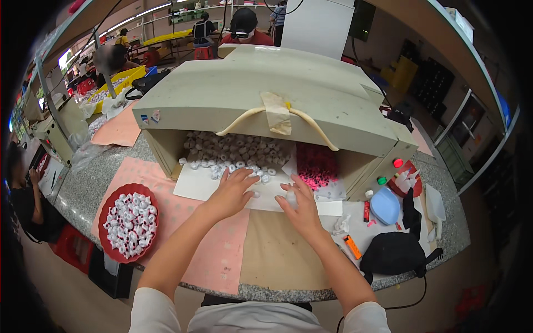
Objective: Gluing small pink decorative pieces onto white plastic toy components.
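Observation:
Inside the grey box-like hood [222,77] lies a heap of small round white pieces [233,149], spilling forward onto a white sheet [194,190]. My left hand [229,195] is open at the front of that heap, its fingers spread and reaching toward the nearest pieces. A single white piece [256,195] lies by its thumb. To the right, my right hand [302,211] has thumb and fingers curved around a small whitish piece [291,197], just over the sheet. Beyond it, small bright pink pieces with dark spots [316,175] are piled at the hood's right side.
A red scalloped bowl [104,233] of white-and-pink pieces stands at left on pink paper [194,261]. At right are a light-blue dish [385,205], an orange lighter [352,247], a black cloth-like item [394,254] and a red dish [412,172]. Other people sit farther back.

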{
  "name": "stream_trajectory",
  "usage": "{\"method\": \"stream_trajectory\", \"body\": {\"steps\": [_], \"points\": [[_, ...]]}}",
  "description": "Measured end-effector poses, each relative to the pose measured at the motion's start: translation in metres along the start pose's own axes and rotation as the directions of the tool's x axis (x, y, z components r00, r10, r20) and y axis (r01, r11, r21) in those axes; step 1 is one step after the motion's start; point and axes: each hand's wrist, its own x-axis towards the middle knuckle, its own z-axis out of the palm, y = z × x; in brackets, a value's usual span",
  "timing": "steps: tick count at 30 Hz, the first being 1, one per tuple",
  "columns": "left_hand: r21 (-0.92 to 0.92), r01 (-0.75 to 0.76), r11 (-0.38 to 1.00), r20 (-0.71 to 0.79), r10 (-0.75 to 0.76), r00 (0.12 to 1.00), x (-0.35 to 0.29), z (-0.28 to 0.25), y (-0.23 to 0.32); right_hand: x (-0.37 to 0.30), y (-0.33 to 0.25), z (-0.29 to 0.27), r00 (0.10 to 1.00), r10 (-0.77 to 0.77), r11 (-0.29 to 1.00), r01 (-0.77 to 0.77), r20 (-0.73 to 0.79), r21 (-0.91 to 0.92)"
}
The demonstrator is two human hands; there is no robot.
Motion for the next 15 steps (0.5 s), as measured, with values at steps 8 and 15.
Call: {"method": "stream_trajectory", "body": {"steps": [8, 15], "points": [[0.087, 0.061, 0.994, -0.198, -0.043, 0.979, 0.209, 0.103, -0.114, 0.073, 0.075, 0.074, 0.984, 0.175, 0.981, -0.178, 0.044, 0.072], [-0.026, -0.152, 0.988, -0.052, 0.150, 0.987, 0.258, 0.138, -0.139, 0.102, 0.143, 0.084, 0.943, 0.333, 0.943, -0.333, -0.006, 0.008]]}}
